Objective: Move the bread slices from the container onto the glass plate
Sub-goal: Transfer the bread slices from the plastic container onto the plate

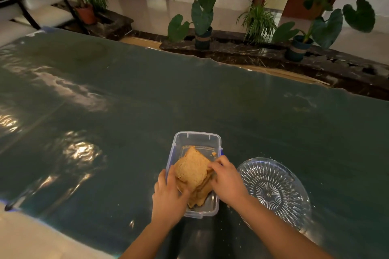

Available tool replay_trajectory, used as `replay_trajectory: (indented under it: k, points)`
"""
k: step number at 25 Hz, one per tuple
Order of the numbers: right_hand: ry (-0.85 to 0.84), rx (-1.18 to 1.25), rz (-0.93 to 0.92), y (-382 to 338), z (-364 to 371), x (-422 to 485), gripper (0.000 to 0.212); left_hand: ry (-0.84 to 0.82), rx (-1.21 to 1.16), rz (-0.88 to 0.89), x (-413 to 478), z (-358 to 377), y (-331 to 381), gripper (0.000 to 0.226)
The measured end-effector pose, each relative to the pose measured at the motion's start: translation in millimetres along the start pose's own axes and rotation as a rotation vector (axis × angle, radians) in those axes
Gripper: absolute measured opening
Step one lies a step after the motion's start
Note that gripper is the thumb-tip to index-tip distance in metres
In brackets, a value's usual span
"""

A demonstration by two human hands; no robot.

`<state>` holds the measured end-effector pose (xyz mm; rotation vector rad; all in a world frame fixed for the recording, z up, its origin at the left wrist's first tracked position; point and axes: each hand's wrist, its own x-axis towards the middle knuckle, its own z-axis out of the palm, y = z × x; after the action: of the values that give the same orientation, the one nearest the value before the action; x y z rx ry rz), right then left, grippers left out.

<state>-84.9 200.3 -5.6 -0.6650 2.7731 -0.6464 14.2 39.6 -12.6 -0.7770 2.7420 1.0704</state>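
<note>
Green table; top bread slice corner pointing away.

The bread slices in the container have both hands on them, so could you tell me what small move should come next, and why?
Probably lift the top slice clear of the container and carry it right to the glass plate. The left hand and right hand already grip its edges, and the plate holds nothing.

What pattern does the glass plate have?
The glass plate is clear, with cut ribs radiating from its centre like a sunburst. The head view shows it best.
</note>
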Motion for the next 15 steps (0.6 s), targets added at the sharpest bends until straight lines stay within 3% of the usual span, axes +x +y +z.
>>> replay_trajectory:
  k: [8,12,15]
  points:
    - [-0.019,-0.009,0.017,32.2,-7.7,-25.7,0.037,0.025,0.066,0.083,-1.9,21.8,7.3,0.080]
    - [0.079,-0.317,-0.018,19.4,-17.1,-4.7,0.029,0.030,0.086,0.099,-3.5,22.2,6.8,0.080]
    - [-0.081,-0.370,-0.016,-1.4,-20.2,28.4,0.047,0.026,0.056,0.089,-1.9,21.7,5.5,0.080]
